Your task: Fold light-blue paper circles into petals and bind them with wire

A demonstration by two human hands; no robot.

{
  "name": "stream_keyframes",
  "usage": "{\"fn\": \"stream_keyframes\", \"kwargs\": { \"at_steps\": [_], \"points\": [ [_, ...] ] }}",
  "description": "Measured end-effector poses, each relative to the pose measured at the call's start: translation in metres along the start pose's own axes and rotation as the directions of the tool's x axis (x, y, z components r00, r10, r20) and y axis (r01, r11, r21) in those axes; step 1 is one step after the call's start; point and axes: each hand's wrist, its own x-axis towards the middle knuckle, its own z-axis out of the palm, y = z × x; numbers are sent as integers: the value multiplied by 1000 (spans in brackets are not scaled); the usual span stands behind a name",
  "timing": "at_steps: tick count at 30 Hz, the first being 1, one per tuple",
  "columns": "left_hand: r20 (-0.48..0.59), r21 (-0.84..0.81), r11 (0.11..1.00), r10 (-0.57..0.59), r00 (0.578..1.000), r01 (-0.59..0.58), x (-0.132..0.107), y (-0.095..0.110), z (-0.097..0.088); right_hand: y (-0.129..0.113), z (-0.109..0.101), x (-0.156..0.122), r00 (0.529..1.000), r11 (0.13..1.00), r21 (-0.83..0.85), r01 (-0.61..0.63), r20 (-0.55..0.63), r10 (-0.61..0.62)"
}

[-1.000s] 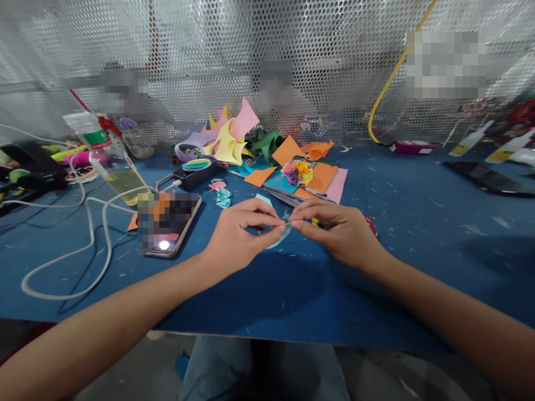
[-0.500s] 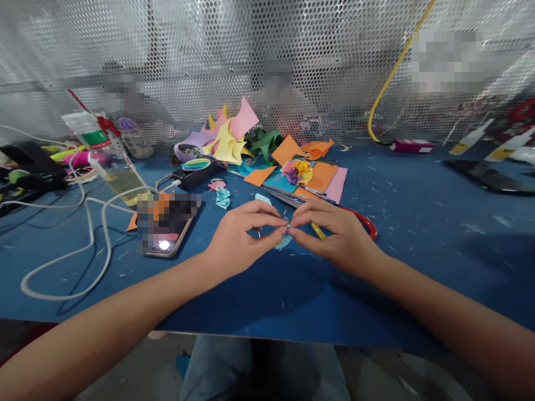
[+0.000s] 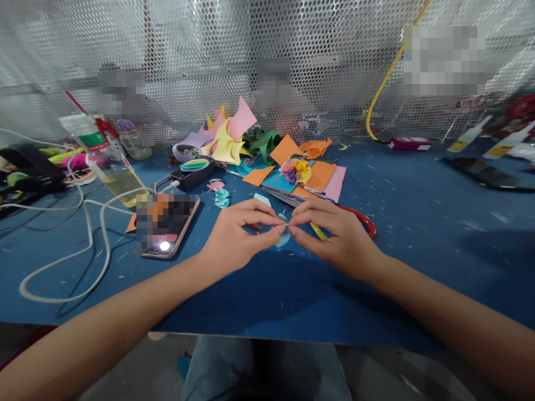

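Note:
My left hand (image 3: 236, 236) and my right hand (image 3: 334, 234) meet fingertip to fingertip just above the blue table (image 3: 267, 301). Both pinch a small light-blue paper piece (image 3: 284, 238), which hangs down between the thumbs; most of it is hidden by the fingers. Red-handled scissors (image 3: 359, 218) lie right behind my right hand. A folded teal paper scrap (image 3: 223, 197) lies behind my left hand.
A phone (image 3: 166, 224) with a lit screen lies left of my hands, white cables (image 3: 90, 223) looping around it. Coloured paper sheets and a paper flower (image 3: 296, 171) are piled at the back centre. Bottles (image 3: 100, 145) stand at the back left. A perforated metal screen (image 3: 267, 61) closes off the far side.
The two hands have drawn closer and pinched tighter on the light-blue paper, which now shows less. The right hand shifted slightly, uncovering the scissors' red handle.

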Motion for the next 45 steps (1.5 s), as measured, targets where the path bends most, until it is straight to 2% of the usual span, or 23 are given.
{"fn": "stream_keyframes", "kwargs": {
  "at_steps": [4, 8, 11, 22, 30, 34, 41, 45],
  "points": [
    [15, -24, 999, -25, 1000, 25, 1, 0, -1, -1, -1, -1, 996, 993, -67, 93, -7, -93],
    [54, -43, 996, -74, 996, 77, 3, 2, -2, -1, -2, -2, 991, 984, -117, 134, 5, -134],
    [75, -46, 994, -99, 992, 103, 4, 4, -3, 0, -3, -2, 990, 981, -132, 142, 12, -142],
    [105, 15, 1000, -20, 994, 18, 2, 1, -2, 1, -4, -1, 995, 983, -150, 101, 33, -97],
    [111, -59, 992, -108, 988, 115, 4, 2, -2, 5, -5, -3, 988, 973, -180, 143, 85, -129],
    [148, -21, 996, -85, 985, 89, 5, 6, -6, 6, -6, -4, 976, 960, -197, 197, 133, -173],
    [92, -52, 994, -95, 991, 100, 5, -1, -4, 2, -6, -2, 996, 979, -181, 90, 30, -86],
    [71, -70, 992, -102, 992, 107, 4, -3, -3, 2, -5, -1, 994, 978, -183, 104, 35, -99]
  ]
}}
